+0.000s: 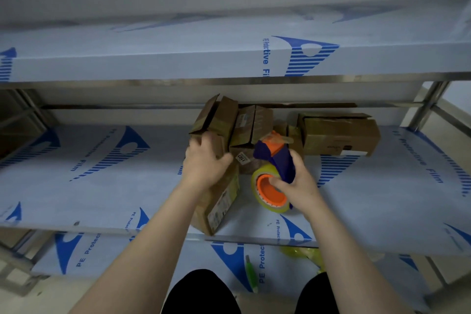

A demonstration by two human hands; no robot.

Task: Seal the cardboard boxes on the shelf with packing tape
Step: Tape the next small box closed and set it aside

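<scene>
Several brown cardboard boxes lie on the middle shelf (102,186), which is covered in blue-printed protective film. The nearest box (219,204) lies at the shelf's front edge. My left hand (205,160) rests on its top, fingers curled over the far edge. Behind it stands a box with raised flaps (221,117), and another box (339,135) lies on its side to the right. My right hand (298,183) grips a purple and orange tape dispenser (275,158) with a yellowish tape roll (270,188), held just right of the nearest box.
An upper shelf (178,58) overhangs the boxes closely. The lower shelf (153,257) carries a green pen-like object (251,273) and a crumpled yellow film (303,253). Steel uprights (425,107) stand at the right. Dark trouser legs show at the bottom edge.
</scene>
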